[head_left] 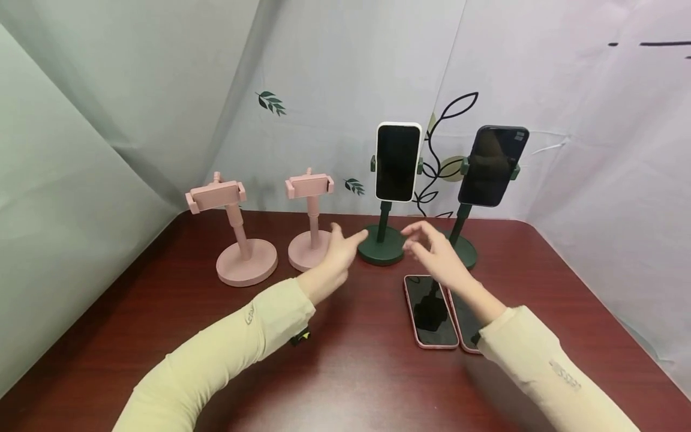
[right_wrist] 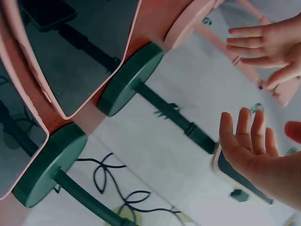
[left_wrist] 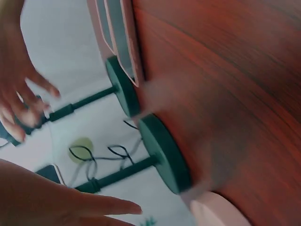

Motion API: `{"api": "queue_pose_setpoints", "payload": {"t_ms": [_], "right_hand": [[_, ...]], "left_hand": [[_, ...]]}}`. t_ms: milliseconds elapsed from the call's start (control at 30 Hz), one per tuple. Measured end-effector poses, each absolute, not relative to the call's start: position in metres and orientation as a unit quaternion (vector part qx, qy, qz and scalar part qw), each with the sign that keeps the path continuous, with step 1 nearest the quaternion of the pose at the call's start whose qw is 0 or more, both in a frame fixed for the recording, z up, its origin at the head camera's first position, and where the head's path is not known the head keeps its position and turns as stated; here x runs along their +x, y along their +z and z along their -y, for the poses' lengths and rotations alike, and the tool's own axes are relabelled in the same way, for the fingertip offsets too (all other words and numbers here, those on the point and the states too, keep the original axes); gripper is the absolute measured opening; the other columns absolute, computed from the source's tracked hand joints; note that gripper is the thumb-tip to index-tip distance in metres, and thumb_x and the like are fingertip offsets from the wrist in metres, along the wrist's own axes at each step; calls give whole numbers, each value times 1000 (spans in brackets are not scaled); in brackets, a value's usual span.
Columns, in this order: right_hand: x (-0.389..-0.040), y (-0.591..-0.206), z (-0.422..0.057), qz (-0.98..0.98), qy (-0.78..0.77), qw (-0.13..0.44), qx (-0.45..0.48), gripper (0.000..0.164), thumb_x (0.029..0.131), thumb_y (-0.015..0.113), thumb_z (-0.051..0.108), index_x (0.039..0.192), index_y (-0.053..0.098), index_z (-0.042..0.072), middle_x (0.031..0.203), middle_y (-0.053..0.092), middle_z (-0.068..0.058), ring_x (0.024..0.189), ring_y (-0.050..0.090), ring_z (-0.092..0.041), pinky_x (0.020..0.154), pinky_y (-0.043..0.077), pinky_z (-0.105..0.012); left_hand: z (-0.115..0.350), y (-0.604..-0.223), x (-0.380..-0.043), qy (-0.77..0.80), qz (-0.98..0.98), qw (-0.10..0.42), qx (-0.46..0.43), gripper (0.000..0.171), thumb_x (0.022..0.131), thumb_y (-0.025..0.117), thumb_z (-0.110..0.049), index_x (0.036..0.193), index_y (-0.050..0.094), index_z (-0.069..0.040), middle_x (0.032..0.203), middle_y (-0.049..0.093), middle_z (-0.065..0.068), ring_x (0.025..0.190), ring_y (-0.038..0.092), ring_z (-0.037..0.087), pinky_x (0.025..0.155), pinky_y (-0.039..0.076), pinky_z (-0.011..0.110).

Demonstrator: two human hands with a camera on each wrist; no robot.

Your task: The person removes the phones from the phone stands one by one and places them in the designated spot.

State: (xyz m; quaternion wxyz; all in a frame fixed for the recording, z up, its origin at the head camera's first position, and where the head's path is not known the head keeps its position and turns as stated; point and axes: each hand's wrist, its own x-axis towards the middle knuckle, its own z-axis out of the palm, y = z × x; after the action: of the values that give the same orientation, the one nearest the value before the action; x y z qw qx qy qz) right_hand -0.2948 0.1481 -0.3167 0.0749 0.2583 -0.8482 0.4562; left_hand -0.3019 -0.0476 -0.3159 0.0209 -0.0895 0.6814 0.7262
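My left hand (head_left: 336, 259) hovers in front of the nearer green phone stand (head_left: 381, 246), fingers fairly straight and holding nothing. Across from it, my right hand (head_left: 438, 255) hangs over the far ends of two pink-edged phones, its fingers loosely bent around nothing. One pink-edged phone (head_left: 432, 312) lies screen up on the table; the second (head_left: 467, 321) lies beside it, partly hidden by the right forearm. A white-framed phone (head_left: 398, 162) stands upright in the nearer green stand's clamp. The right green stand (head_left: 465, 251) carries a black phone (head_left: 493, 167), tilted.
Two pink phone stands, one at the left (head_left: 246, 262) and one nearer the middle (head_left: 303, 249), have no phone in their clamps. A small black-and-yellow object (head_left: 300, 337) shows under the left sleeve. Behind the dark red table (head_left: 367, 384) hangs a pale leaf-patterned curtain (head_left: 335, 72).
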Motion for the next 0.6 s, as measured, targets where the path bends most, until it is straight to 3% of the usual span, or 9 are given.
{"api": "queue_pose_setpoints", "payload": {"t_ms": [167, 267, 367, 467, 600], "right_hand": [[-318, -305, -147, 836, 499, 96, 207, 28, 95, 40, 4, 120, 48, -6, 109, 56, -23, 84, 56, 3, 71, 49, -14], [-330, -292, -145, 812, 549, 108, 166, 32, 96, 40, 4, 125, 43, -7, 115, 52, -20, 87, 55, 1, 70, 49, -13], [-342, -277, -144, 771, 609, 128, 131, 37, 96, 44, 6, 131, 39, -5, 114, 50, -9, 90, 54, -1, 70, 50, -12], [-352, -264, -144, 746, 637, 158, 113, 41, 97, 48, 8, 136, 40, 0, 113, 52, -2, 97, 56, -4, 71, 49, -12], [-363, -256, -142, 756, 621, 172, 111, 40, 100, 42, 11, 139, 41, 3, 131, 53, -12, 118, 55, -17, 83, 50, -19]], "left_hand": [[33, -310, -312, 743, -668, -36, -22, 62, 94, 55, -14, 149, 25, -7, 155, 25, 11, 144, 23, 25, 115, 25, 41], [31, -301, -323, 772, -633, -60, 4, 52, 94, 55, -8, 143, 39, -6, 146, 41, 14, 136, 39, 25, 110, 35, 41], [30, -292, -333, 784, -616, -70, 19, 53, 94, 56, -9, 144, 38, -8, 144, 46, 13, 132, 44, 23, 106, 39, 42], [28, -282, -346, 776, -623, -93, 44, 56, 94, 55, -10, 146, 34, -10, 148, 40, 10, 137, 38, 21, 109, 36, 37], [24, -274, -361, 754, -644, -110, 60, 53, 96, 51, -8, 146, 33, -9, 152, 34, 8, 140, 32, 20, 112, 31, 31]]}}
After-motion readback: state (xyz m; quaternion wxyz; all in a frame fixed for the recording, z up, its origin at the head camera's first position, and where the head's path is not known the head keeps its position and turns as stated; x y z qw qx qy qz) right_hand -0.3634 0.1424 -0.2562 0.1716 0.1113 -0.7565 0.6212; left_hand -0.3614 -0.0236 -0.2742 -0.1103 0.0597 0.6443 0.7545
